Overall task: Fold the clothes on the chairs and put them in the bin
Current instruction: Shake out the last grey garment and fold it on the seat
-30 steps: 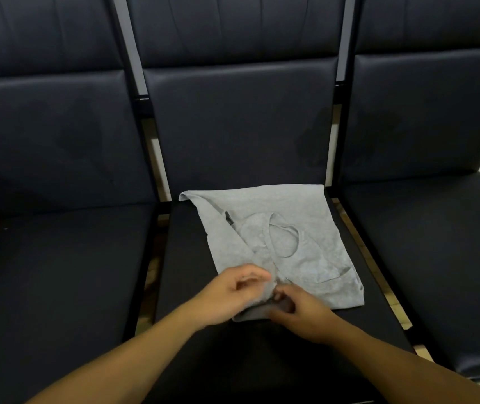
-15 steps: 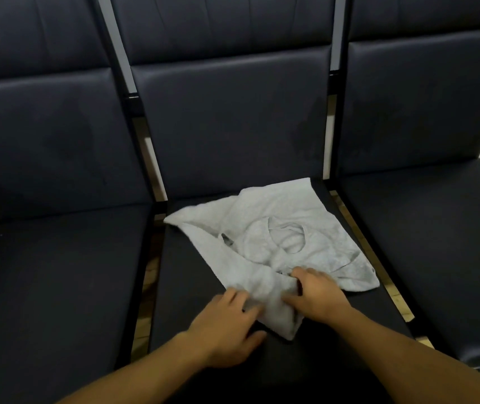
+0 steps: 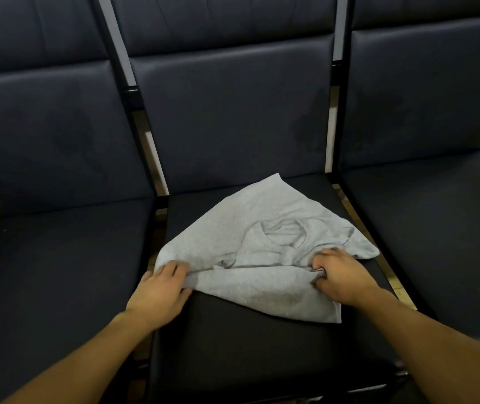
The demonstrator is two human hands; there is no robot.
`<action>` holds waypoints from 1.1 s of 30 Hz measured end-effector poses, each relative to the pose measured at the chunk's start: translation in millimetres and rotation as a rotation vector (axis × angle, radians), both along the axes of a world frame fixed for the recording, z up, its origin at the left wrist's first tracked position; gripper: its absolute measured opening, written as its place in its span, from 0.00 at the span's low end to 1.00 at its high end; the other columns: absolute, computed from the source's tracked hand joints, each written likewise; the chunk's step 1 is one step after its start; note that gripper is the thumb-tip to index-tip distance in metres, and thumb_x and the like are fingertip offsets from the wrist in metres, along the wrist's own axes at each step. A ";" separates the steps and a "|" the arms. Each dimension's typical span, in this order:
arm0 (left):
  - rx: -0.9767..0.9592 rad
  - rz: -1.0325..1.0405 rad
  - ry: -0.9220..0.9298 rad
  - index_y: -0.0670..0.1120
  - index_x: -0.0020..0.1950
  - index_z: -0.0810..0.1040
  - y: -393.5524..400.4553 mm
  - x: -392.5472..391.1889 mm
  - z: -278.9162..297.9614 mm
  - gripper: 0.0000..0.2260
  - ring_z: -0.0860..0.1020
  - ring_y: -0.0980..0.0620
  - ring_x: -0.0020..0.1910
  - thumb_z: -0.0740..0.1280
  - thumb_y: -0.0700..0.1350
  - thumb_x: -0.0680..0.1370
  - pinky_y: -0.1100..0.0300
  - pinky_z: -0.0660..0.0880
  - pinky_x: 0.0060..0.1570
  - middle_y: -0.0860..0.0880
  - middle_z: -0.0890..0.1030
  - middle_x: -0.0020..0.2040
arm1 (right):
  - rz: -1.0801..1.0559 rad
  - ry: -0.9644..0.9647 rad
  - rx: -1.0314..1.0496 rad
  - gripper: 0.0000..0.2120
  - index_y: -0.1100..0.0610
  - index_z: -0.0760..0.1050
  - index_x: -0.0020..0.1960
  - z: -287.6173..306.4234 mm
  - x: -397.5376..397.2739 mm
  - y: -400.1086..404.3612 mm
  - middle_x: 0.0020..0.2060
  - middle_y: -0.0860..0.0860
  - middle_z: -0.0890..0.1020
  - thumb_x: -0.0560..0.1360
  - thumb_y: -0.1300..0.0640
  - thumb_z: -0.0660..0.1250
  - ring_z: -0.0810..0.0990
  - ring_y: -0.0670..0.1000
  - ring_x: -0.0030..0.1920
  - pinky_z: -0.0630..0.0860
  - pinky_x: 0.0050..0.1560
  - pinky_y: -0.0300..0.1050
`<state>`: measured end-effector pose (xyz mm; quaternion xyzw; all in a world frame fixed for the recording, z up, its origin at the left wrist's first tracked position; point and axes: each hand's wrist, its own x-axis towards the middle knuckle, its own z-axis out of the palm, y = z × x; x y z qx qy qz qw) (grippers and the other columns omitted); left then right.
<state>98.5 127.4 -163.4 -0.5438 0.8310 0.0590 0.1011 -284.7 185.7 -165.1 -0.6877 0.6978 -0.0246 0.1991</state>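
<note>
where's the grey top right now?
In the head view the grey top lies rumpled on the seat of the middle chair, with the left hand at its left edge and the right hand gripping its right side.

Right hand fingers buried in grey garment folds.

The garment spread on the middle seat is a plain light grey, faintly heathered, with no print or stripe on it. The three chairs share one colour: a very dark navy, close to black, in smooth upholstery, plain apart from a few duller, darker smudges on the backrests. The seat cushions read blacker than the backs. The chair frames between them are glossy black, and pale grey-white wall shows through the gaps. A strip of tan floor shows between the middle and right seats, and a pale off-white patch sits at the far right edge.
</note>
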 end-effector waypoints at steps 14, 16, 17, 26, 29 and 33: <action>0.533 0.152 0.752 0.42 0.42 0.73 6.2 -10.9 48.0 0.12 0.71 0.54 0.37 0.62 0.44 0.84 0.52 0.72 0.42 0.51 0.73 0.36 | -0.365 -0.212 -0.178 0.05 0.54 0.72 0.42 32.9 -3.7 -2.1 0.37 0.51 0.78 0.74 0.61 0.67 0.78 0.52 0.39 0.77 0.39 0.48; 0.725 0.262 0.819 0.40 0.46 0.75 3.1 -13.2 49.6 0.10 0.72 0.51 0.41 0.63 0.44 0.84 0.54 0.72 0.45 0.49 0.74 0.40 | -0.372 -0.204 -0.043 0.04 0.55 0.71 0.41 31.8 -9.4 0.3 0.35 0.52 0.79 0.74 0.60 0.65 0.78 0.53 0.37 0.75 0.37 0.49; 0.877 0.286 0.814 0.40 0.49 0.77 2.6 -13.0 52.1 0.09 0.74 0.51 0.43 0.63 0.45 0.84 0.55 0.73 0.47 0.49 0.76 0.42 | -0.355 -0.198 0.041 0.04 0.55 0.71 0.41 30.8 -12.1 2.4 0.35 0.53 0.79 0.74 0.60 0.65 0.78 0.53 0.37 0.74 0.37 0.49; 0.251 0.173 0.786 0.46 0.48 0.80 -71.5 -26.0 74.0 0.07 0.76 0.53 0.36 0.68 0.49 0.82 0.56 0.72 0.39 0.52 0.79 0.38 | -0.685 -0.685 -0.250 0.03 0.59 0.78 0.50 47.0 -25.2 -51.3 0.41 0.53 0.81 0.78 0.63 0.65 0.78 0.53 0.43 0.74 0.41 0.44; -0.015 0.265 0.632 0.53 0.72 0.72 -95.4 -23.8 58.4 0.20 0.76 0.47 0.59 0.68 0.53 0.81 0.54 0.74 0.56 0.47 0.77 0.63 | -0.659 -0.537 -0.213 0.20 0.53 0.69 0.70 25.1 -24.2 -68.7 0.64 0.53 0.77 0.79 0.55 0.66 0.76 0.55 0.62 0.73 0.59 0.49; -0.052 0.266 0.336 0.53 0.82 0.56 -73.5 -27.0 17.5 0.34 0.58 0.41 0.76 0.64 0.61 0.80 0.43 0.62 0.74 0.45 0.58 0.79 | -0.356 -0.116 -0.154 0.27 0.49 0.59 0.78 -19.7 -6.4 -46.2 0.77 0.53 0.63 0.81 0.50 0.61 0.59 0.58 0.77 0.59 0.76 0.56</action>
